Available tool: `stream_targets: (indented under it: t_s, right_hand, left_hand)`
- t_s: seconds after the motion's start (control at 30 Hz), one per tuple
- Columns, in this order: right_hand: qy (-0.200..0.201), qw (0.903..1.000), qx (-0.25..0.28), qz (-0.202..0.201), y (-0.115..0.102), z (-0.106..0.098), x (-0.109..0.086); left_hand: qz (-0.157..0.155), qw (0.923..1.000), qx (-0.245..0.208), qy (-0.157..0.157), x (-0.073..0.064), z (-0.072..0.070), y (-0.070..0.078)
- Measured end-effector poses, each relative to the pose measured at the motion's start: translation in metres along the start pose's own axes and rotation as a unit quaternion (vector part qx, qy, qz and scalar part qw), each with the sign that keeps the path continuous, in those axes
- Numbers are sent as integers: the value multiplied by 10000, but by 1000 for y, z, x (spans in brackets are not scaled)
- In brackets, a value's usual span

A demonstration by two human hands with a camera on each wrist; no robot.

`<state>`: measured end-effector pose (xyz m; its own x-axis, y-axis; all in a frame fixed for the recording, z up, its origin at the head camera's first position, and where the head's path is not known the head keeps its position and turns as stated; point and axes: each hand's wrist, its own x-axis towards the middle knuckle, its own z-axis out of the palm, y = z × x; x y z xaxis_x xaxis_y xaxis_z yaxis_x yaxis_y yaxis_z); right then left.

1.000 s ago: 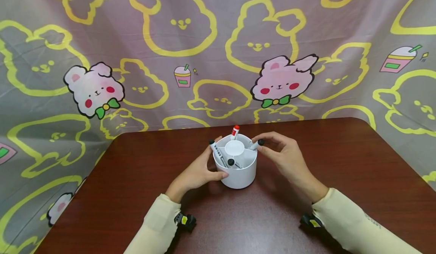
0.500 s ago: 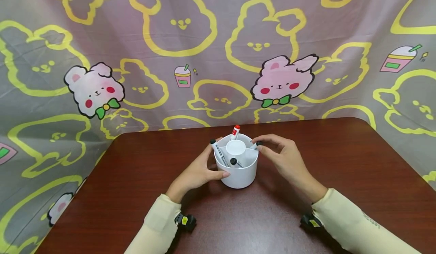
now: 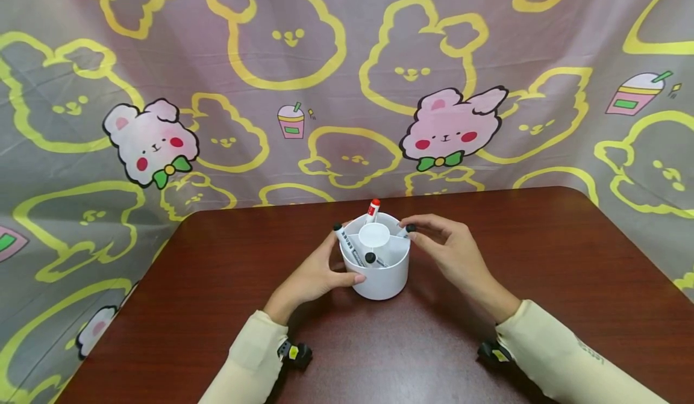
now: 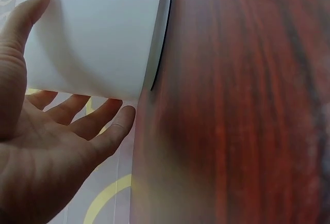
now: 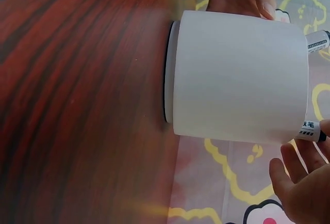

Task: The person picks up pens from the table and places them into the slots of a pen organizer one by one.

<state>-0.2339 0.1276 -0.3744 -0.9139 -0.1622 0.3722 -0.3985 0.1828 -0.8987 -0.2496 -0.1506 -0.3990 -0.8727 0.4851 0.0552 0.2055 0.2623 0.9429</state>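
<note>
A round white pen holder (image 3: 379, 282) with divided compartments and a raised round centre (image 3: 374, 235) stands on the table. My left hand (image 3: 314, 274) holds its left side, thumb on the front wall and the other fingers round the back. At the right rim, my right hand (image 3: 461, 250) pinches a black-capped white marker (image 3: 405, 232) near its cap; its lower end is hidden inside. A second black-capped marker (image 3: 347, 241) leans against the left rim. Another marker's black cap (image 3: 370, 258) shows at the front, and a red-capped marker (image 3: 372, 210) stands at the back.
The dark red-brown wooden table (image 3: 542, 259) extends around the holder on every side. Behind it hangs a grey-pink cloth (image 3: 347, 61) with yellow outlines and cartoon animals. A black wrist camera (image 3: 295, 354) is strapped to the left wrist, with another camera (image 3: 494, 353) on the right.
The black-capped marker in my right hand has sunk slightly and shifted left at the rim. The holder has shifted very little, and my left hand keeps its grip.
</note>
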Motion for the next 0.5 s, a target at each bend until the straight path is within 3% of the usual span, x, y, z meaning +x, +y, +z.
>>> stream_targets:
  t_s: [0.2,0.3,0.5]
  right_hand:
    - [46,9999,149,-44,2,-3,-2]
    - [173,9997,135,-47,3,-9,-5]
    - [892,9943,-432,400,10,-37,-13]
  left_hand:
    - [-50,10000,-52,-1,-1,1,-1]
    - [-32,9999,157,34,-3,0,-1]
    - [-198,9955,852,355,-18,-18,-4]
